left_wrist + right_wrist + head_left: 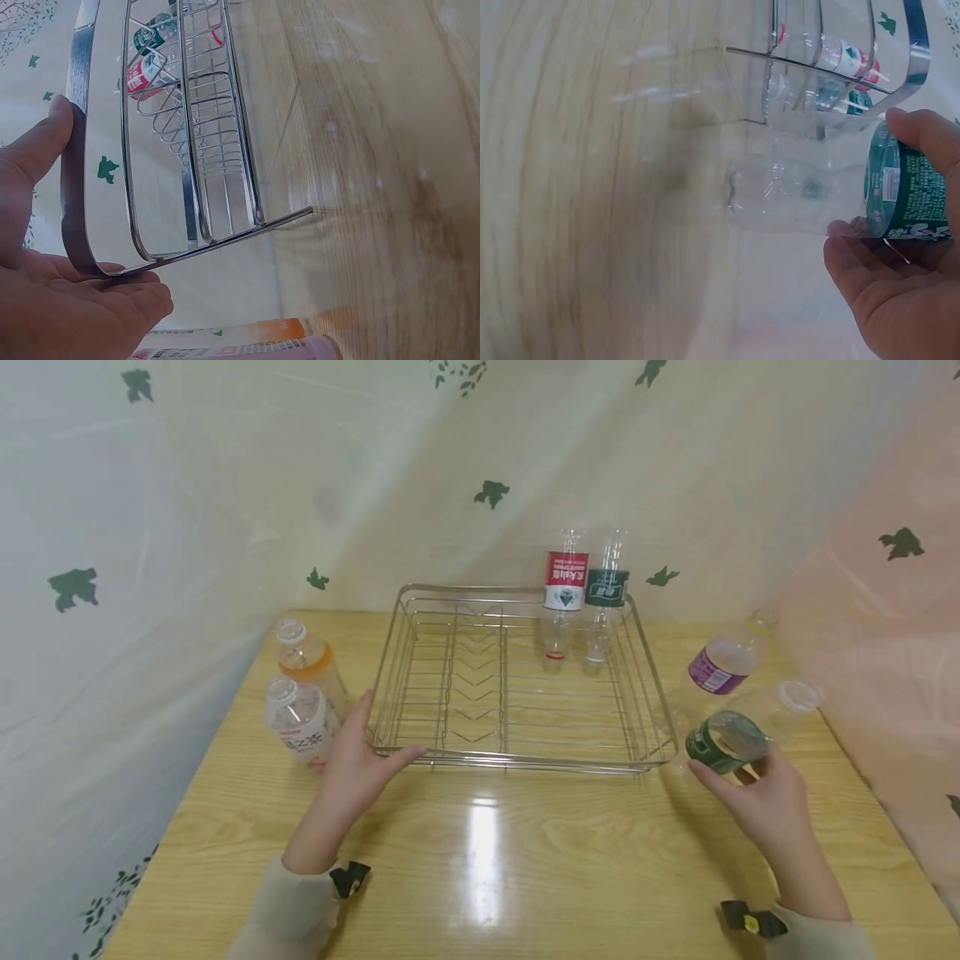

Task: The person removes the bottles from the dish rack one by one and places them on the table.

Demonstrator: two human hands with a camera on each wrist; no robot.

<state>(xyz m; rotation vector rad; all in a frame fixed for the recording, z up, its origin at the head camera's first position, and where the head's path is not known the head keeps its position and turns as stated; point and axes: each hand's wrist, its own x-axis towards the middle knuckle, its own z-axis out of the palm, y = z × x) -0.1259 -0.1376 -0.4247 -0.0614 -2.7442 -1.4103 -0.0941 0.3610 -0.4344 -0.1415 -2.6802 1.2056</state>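
Observation:
A wire dish rack [502, 760] sits on the table. My left hand [358, 768] spans its front left corner, thumb along the front rim and fingers spread by the left side. In the left wrist view the thumb [45, 142] touches the metal rim [75, 172]. To the right of the rack, my right hand [765, 802] holds a clear plastic bottle [802, 191] around its green label [922, 191]. Whether this bottle touches the table I cannot tell. Inside the rack, at the back right, a red-labelled bottle [566, 581] and a green-labelled bottle [606, 587] stand cap-down.
Left of the rack stand an orange-labelled bottle [307, 664] and a pink-and-white labelled bottle [300, 718], close to my left hand. A purple-labelled bottle [718, 668] stands behind the held one. A patterned sheet [405, 477] hangs behind the wooden table [555, 860].

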